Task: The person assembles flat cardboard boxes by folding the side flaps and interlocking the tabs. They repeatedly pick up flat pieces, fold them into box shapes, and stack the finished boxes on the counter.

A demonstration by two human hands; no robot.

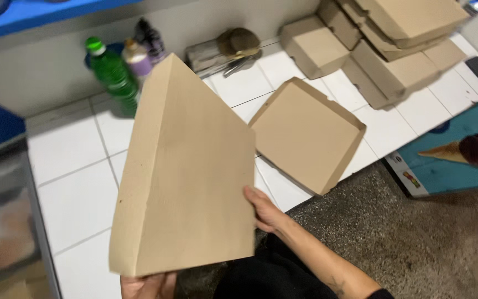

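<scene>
Held a folded cardboard box tilted above the tiled table: right hand clamped on its right edge, left hand under its bottom corner (grip there mostly hidden).

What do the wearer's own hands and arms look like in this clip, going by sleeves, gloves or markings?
Both hands are bare: no gloves, and no rings or watch that I can see. The right hand leads into a bare forearm with a small dark tattoo near the elbow, where a dark sleeve edge just shows. Only part of the left hand shows at the bottom edge; its arm is out of view.
</scene>
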